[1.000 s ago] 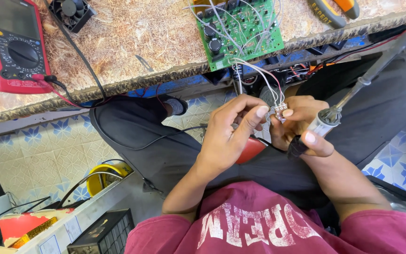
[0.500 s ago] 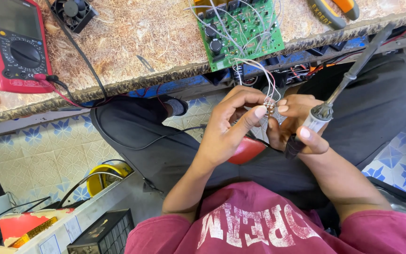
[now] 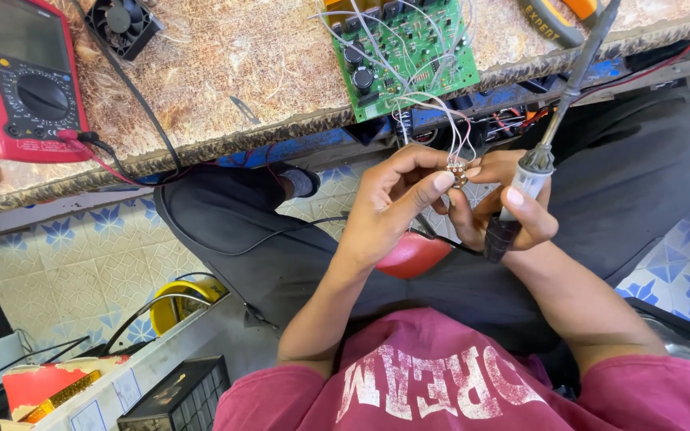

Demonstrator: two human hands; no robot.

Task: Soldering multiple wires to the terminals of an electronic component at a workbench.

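Soldering iron (image 3: 557, 112) swung upright; both hands raised nearer circuit board (image 3: 405, 48).

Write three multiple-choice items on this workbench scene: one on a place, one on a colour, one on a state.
1. Where does the green circuit board lie?
A. on the worn wooden bench top
B. on the tiled floor
C. in the lap

2. What colour is the casing of the handheld multimeter?
A. yellow
B. red
C. blue

3. What does the right hand grip?
A. nothing
B. the small black fan
C. the slim soldering iron

Answers: 1 A, it rests on the bench near its edge; 2 B, its case is red; 3 C, fingers wrap the handle.
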